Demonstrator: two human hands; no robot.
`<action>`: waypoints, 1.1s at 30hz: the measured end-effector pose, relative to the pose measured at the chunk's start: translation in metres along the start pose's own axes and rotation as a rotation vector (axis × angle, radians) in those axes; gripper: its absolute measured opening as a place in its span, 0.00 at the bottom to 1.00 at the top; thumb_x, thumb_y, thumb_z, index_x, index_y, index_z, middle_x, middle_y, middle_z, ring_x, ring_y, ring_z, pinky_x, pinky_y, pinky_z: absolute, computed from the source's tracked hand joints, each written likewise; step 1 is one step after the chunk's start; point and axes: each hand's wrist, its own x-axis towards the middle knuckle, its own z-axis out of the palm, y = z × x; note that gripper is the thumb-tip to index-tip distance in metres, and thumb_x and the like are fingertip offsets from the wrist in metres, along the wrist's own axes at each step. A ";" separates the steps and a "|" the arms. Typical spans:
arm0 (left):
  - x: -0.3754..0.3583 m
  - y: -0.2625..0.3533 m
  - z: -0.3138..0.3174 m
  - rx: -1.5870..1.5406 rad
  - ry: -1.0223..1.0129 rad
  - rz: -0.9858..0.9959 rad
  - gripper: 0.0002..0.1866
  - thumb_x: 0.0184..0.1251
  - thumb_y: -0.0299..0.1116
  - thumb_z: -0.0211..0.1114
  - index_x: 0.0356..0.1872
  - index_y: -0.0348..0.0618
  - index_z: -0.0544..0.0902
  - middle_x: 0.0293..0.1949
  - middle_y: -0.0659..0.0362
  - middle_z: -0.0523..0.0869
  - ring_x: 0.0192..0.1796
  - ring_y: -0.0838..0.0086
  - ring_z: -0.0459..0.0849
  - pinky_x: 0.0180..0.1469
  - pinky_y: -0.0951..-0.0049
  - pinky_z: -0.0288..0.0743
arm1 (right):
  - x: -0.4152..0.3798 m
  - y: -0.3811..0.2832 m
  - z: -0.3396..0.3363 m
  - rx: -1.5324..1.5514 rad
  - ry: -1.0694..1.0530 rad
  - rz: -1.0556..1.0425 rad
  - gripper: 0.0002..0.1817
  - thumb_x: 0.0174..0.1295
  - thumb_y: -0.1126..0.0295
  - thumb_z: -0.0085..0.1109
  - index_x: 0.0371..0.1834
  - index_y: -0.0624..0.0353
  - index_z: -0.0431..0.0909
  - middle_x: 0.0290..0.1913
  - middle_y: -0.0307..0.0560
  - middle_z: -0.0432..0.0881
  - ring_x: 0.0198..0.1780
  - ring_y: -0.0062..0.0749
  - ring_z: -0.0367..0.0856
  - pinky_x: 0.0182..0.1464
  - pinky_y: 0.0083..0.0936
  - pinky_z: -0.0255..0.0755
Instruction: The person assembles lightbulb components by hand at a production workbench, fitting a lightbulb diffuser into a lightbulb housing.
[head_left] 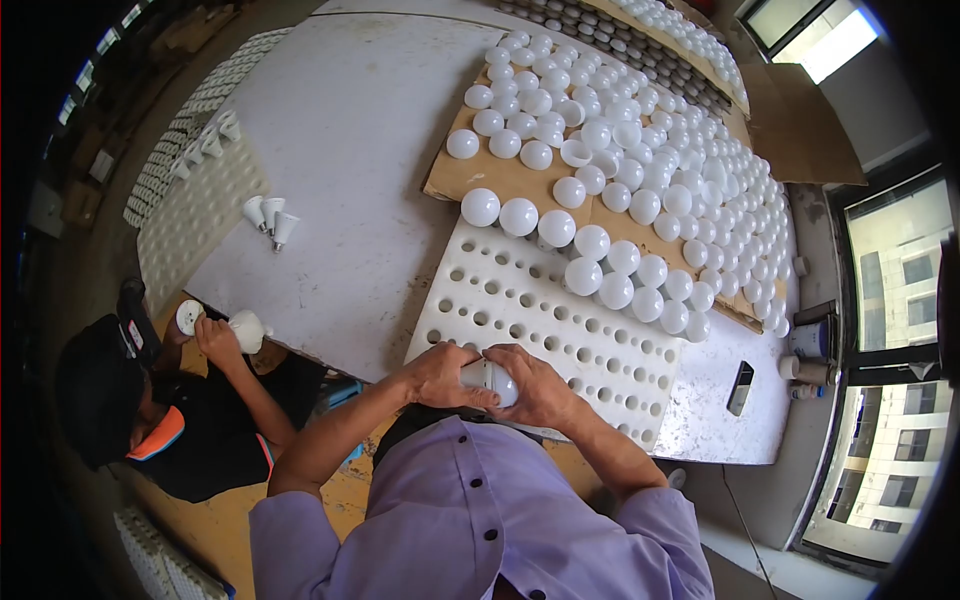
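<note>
Close to my body, at the table's front edge, both my hands are closed around one white light bulb [492, 379]. My left hand [442, 377] wraps its left side, while my right hand [537, 384] grips the rounded right side. Fingers cover part of the bulb, so its base end is not fully visible. Just beyond my hands lies a white foam tray [500, 290] with rows of round holes. Several white bulb domes [583, 276] sit on the tray's far side.
Many more domes stand on a cardboard sheet [462, 172] behind the tray. A phone [740, 388] lies at right on the table [350, 120]. Three bulb housings [272, 218] lie at left. A co-worker [190, 400] at left handles a white round part [188, 317].
</note>
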 end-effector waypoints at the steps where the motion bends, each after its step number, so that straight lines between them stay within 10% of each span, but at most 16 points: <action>1: 0.001 -0.002 0.001 0.041 -0.007 -0.011 0.34 0.43 0.55 0.72 0.39 0.29 0.82 0.33 0.43 0.86 0.39 0.58 0.86 0.44 0.65 0.77 | -0.001 0.002 0.001 0.000 -0.001 0.001 0.40 0.43 0.66 0.72 0.62 0.59 0.63 0.56 0.56 0.72 0.56 0.50 0.76 0.55 0.38 0.74; 15: -0.001 0.006 0.010 0.080 0.047 0.069 0.33 0.44 0.57 0.70 0.34 0.28 0.83 0.30 0.41 0.85 0.34 0.56 0.85 0.40 0.64 0.77 | -0.002 0.007 0.022 0.160 0.359 -0.374 0.38 0.35 0.77 0.75 0.56 0.65 0.69 0.49 0.54 0.72 0.50 0.46 0.74 0.49 0.35 0.73; 33: 0.007 0.026 0.002 -0.084 -0.094 -0.115 0.29 0.44 0.53 0.66 0.26 0.27 0.82 0.21 0.52 0.82 0.26 0.73 0.79 0.29 0.72 0.72 | -0.001 0.003 0.022 0.189 0.421 -0.351 0.28 0.34 0.75 0.76 0.43 0.61 0.74 0.45 0.51 0.72 0.46 0.41 0.75 0.45 0.33 0.74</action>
